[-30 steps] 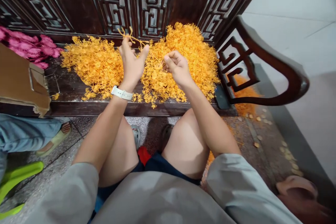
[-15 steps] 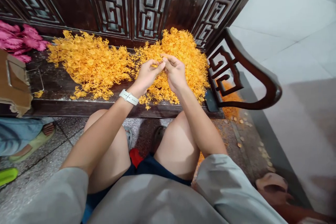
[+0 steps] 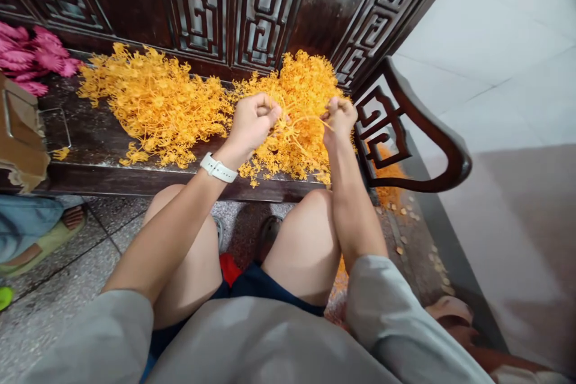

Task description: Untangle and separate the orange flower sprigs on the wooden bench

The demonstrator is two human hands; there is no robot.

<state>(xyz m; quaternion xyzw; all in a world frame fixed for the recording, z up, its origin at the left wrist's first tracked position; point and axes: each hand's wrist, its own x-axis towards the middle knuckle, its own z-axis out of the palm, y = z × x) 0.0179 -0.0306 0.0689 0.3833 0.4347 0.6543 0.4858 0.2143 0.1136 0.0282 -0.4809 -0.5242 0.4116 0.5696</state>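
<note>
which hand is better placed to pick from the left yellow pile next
Probably the left hand: it is right by the left pile, though it seems to pinch a sprig. The right hand is farther off, near the armrest.

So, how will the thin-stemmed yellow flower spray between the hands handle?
The yellow flower spray is probably flexible: it bows visibly. Likely light, being mostly thin strands. Its spidery tips may snag the bushy yellow flower heap behind.
</note>
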